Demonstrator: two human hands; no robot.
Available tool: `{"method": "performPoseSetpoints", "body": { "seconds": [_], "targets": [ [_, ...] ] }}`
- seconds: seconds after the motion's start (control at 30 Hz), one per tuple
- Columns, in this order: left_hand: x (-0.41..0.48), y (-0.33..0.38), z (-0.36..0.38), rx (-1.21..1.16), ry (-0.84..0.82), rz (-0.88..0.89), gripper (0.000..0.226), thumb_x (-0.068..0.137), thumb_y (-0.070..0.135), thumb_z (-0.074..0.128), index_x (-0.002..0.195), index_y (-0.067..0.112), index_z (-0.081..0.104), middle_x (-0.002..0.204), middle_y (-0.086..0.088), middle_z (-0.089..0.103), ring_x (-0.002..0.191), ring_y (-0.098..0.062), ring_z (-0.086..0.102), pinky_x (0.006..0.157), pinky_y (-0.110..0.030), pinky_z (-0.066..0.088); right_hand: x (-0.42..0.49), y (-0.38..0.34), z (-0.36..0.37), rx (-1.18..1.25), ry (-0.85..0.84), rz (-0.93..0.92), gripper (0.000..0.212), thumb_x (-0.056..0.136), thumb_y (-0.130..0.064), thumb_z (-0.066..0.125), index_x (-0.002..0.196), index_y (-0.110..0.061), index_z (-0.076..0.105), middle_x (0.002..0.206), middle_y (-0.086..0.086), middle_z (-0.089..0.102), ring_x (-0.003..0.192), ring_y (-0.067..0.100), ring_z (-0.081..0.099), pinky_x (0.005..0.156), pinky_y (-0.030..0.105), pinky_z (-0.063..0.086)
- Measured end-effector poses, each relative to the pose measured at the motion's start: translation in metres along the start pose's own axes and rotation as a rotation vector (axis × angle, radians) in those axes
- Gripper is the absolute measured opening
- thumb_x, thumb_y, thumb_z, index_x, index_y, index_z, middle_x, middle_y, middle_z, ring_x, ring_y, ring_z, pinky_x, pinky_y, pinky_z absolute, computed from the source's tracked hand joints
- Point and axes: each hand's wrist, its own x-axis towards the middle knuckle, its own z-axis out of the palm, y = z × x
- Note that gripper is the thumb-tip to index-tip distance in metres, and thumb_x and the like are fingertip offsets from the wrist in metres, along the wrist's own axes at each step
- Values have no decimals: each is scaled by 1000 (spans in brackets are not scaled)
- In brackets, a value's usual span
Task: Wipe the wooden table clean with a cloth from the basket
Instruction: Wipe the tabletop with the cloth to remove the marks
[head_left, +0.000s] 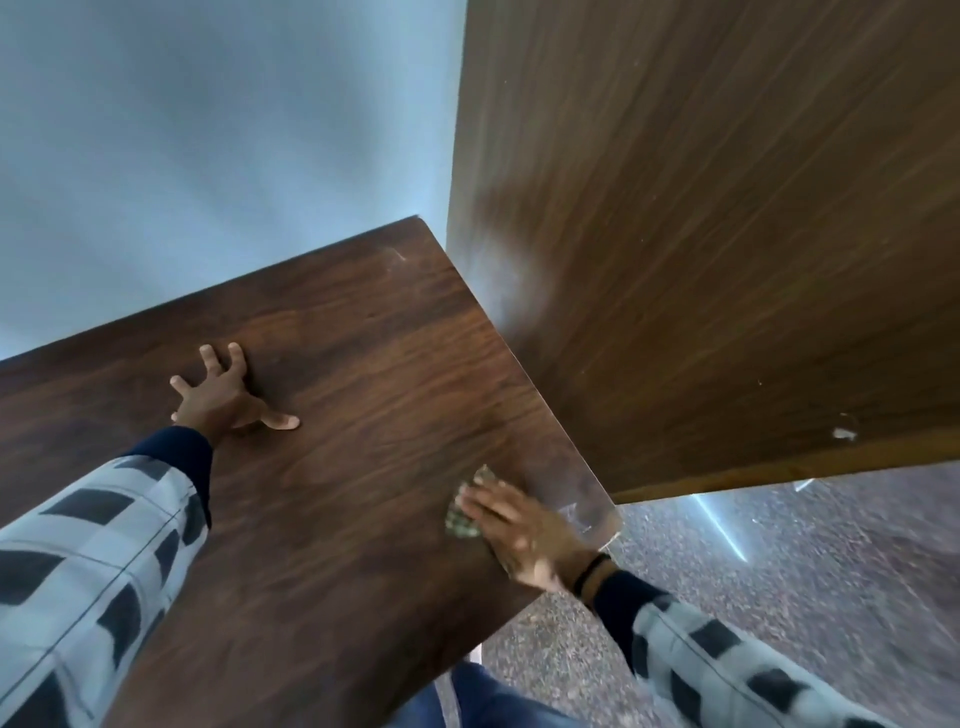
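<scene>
On wooden table (363, 364), presses cloth (462, 522) flat under straight-fingered right hand (519, 530) to wipe. Braces on splayed, empty left hand (223, 395), well left of it.

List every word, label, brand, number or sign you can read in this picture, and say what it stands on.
None: no writing shows anywhere. The wooden table, the cloth under the right hand, the checked sleeve and the wooden panel are bare of lettering.
The pale mark on the panel looks like a chip, not text.
</scene>
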Motion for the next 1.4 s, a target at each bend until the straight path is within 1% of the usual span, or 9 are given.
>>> {"method": "performPoseSetpoints", "body": {
  "seconds": [0.13, 0.23, 0.43, 0.6, 0.77, 0.9, 1.07, 1.27, 1.4],
  "targets": [
    [0, 0, 2, -1, 10, -4, 153, 48, 59, 92, 158, 30, -11, 163, -4, -26, 146, -48, -20, 115, -70, 3, 34, 17, -7, 52, 108, 373, 54, 104, -19, 43, 157, -11, 32, 164, 3, 28, 152, 22, 20, 123, 46, 24],
    [1, 0, 3, -10, 6, -1, 154, 48, 58, 93, 158, 30, -11, 163, -4, -27, 146, -47, -20, 116, -69, 2, 25, -11, 6, 35, 117, 475, 54, 107, -24, 33, 160, -14, 24, 167, 0, 20, 155, 21, 8, 126, 42, 16],
    [-32, 32, 14, 11, 51, 125, 137, 61, 52, 90, 159, 32, -4, 163, 3, -28, 146, -48, -18, 111, -75, 8, 15, -17, 16, 34, 87, 481, 56, 107, -27, 28, 161, -16, 17, 167, -1, 15, 156, 21, 3, 125, 43, 17],
    [-75, 97, 65, 79, -107, 353, 148, 50, 69, 87, 155, 41, -13, 158, 8, -37, 145, -42, -28, 108, -75, 3, 17, -17, 14, 27, 75, 461, 57, 107, -32, 22, 161, -16, 16, 168, -1, 14, 156, 20, 1, 126, 42, 14],
    [-95, 111, 120, 136, -124, 374, 149, 51, 67, 86, 153, 42, -19, 155, 11, -40, 143, -40, -34, 110, -75, -2, 6, -23, 16, 18, 31, 450, 58, 107, -34, 18, 162, -18, 11, 168, -1, 11, 156, 20, -2, 125, 45, 16],
    [-93, 99, 123, 119, -49, 400, 148, 50, 68, 85, 155, 41, -15, 159, 12, -34, 146, -38, -29, 113, -72, 1, -27, -37, 27, -29, 5, 225, 55, 108, -30, 29, 161, -20, 18, 166, 0, 23, 155, 21, 10, 125, 43, 17],
    [-96, 102, 120, 116, -42, 380, 148, 50, 67, 86, 155, 42, -16, 160, 13, -32, 147, -37, -28, 114, -71, 1, -33, -3, 2, -91, -148, 2, 63, 106, -29, 40, 161, -26, 11, 167, -3, 17, 155, 17, 9, 125, 41, 13],
    [-95, 104, 122, 132, -44, 368, 148, 50, 67, 86, 155, 42, -16, 160, 12, -31, 146, -38, -28, 114, -70, 0, 0, 0, 1, -16, 45, 388, 55, 107, -28, 26, 161, -16, 20, 167, 1, 20, 155, 21, 13, 126, 42, 17],
    [-95, 105, 122, 133, -48, 361, 147, 52, 65, 87, 155, 41, -15, 160, 12, -32, 146, -37, -29, 114, -70, 0, -51, -29, 23, -58, 69, 207, 55, 107, -26, 34, 160, -16, 20, 165, 2, 24, 154, 20, 15, 124, 38, 16]
  ]
}}
